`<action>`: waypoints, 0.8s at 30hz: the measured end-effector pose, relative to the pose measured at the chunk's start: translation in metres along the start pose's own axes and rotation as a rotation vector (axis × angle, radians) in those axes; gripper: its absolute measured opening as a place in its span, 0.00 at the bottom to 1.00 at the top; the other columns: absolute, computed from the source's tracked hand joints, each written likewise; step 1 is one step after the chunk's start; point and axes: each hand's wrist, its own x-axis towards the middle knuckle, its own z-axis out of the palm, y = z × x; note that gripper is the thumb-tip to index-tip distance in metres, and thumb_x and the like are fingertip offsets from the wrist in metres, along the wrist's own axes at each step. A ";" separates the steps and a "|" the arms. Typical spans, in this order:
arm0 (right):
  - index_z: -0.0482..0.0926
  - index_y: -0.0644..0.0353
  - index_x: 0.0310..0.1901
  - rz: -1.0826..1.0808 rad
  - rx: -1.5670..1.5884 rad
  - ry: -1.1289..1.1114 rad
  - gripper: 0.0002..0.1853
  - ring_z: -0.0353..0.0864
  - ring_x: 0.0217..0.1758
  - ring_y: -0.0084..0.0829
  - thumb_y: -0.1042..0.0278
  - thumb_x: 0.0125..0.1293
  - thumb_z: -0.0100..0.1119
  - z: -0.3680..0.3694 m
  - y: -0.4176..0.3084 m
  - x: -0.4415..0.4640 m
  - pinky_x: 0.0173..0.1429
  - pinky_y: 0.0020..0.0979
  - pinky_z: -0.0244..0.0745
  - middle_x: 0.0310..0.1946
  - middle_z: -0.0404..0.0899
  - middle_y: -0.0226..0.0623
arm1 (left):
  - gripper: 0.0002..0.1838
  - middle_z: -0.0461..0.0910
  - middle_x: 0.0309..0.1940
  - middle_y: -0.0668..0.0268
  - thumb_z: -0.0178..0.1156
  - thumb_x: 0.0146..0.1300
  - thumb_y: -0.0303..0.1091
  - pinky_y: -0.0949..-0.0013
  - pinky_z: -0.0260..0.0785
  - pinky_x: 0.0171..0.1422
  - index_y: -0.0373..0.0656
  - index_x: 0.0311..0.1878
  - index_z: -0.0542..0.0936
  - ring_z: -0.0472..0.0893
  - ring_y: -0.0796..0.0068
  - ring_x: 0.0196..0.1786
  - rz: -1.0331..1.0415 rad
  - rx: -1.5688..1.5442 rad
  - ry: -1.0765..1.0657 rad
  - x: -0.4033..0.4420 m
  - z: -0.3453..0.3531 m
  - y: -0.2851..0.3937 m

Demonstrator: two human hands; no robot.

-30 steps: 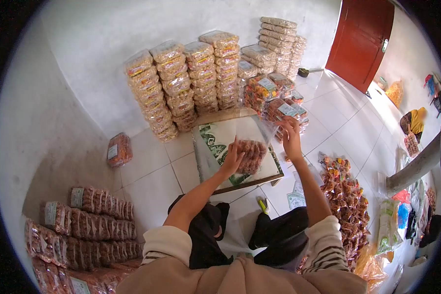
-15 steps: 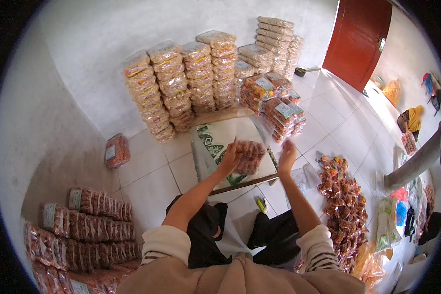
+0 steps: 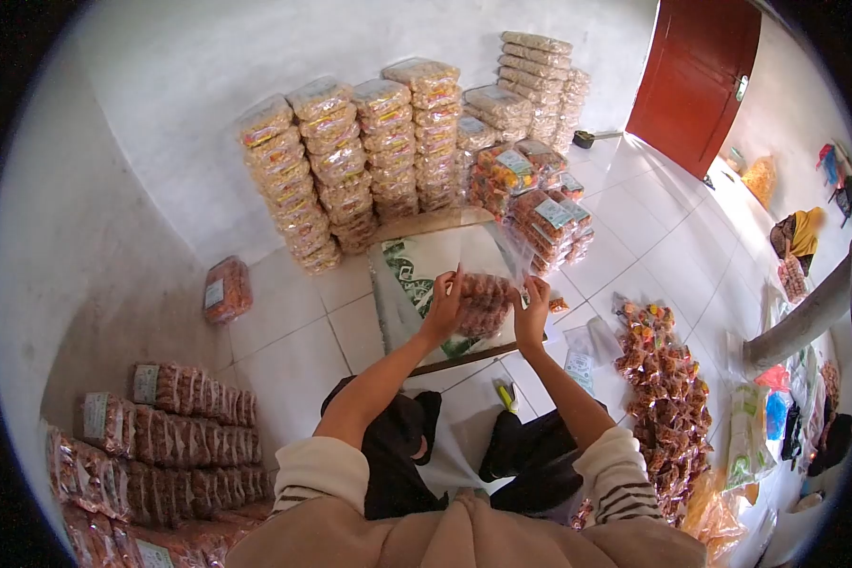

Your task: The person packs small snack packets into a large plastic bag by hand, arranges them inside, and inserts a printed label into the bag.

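A clear plastic bag filled with rows of small reddish-brown snack packs rests on a low table with a green-and-white top. My left hand is closed on the bag's left side near its upper edge. At the opposite side, my right hand pinches the bag's clear plastic, which stands up loosely between the hands. What the small packs contain is too blurred to name. Just right of the table, a small orange-brown packet lies on the floor.
Tall stacks of bagged snacks line the wall behind the table, with filled bags at their right. Loose small packets are heaped on my right. Packed bags fill the lower left. Another person sits far right, near a red door.
My right hand has moved left, from beyond the table's right edge to the bag, and now grips its plastic. My left hand has stayed nearly in place on the bag.
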 end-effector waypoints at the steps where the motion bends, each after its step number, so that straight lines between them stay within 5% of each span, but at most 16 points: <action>1: 0.70 0.62 0.53 0.006 0.024 -0.001 0.22 0.70 0.49 0.39 0.72 0.56 0.59 -0.001 0.000 -0.001 0.55 0.33 0.65 0.45 0.69 0.42 | 0.32 0.53 0.55 0.53 0.45 0.65 0.40 0.60 0.58 0.60 0.39 0.68 0.47 0.64 0.57 0.55 -0.024 0.016 0.003 0.000 -0.002 0.004; 2: 0.69 0.63 0.54 0.013 0.048 -0.001 0.22 0.69 0.48 0.39 0.71 0.57 0.58 -0.002 0.000 -0.001 0.54 0.34 0.64 0.43 0.68 0.43 | 0.32 0.53 0.55 0.53 0.45 0.65 0.40 0.60 0.58 0.60 0.39 0.68 0.47 0.64 0.57 0.55 -0.026 0.016 0.000 0.000 -0.003 0.009; 4: 0.70 0.62 0.53 0.052 0.076 -0.011 0.22 0.69 0.48 0.38 0.71 0.56 0.59 -0.002 -0.003 -0.005 0.53 0.33 0.66 0.43 0.68 0.42 | 0.35 0.57 0.52 0.52 0.50 0.58 0.25 0.59 0.55 0.61 0.39 0.68 0.47 0.61 0.54 0.54 0.001 0.070 0.048 0.004 -0.008 0.021; 24: 0.73 0.60 0.45 0.020 0.188 -0.039 0.17 0.72 0.44 0.35 0.70 0.52 0.63 0.000 0.001 -0.003 0.50 0.32 0.67 0.40 0.70 0.39 | 0.29 0.61 0.53 0.54 0.54 0.57 0.29 0.59 0.61 0.58 0.40 0.62 0.59 0.63 0.54 0.55 0.031 -0.045 0.071 0.024 -0.019 0.036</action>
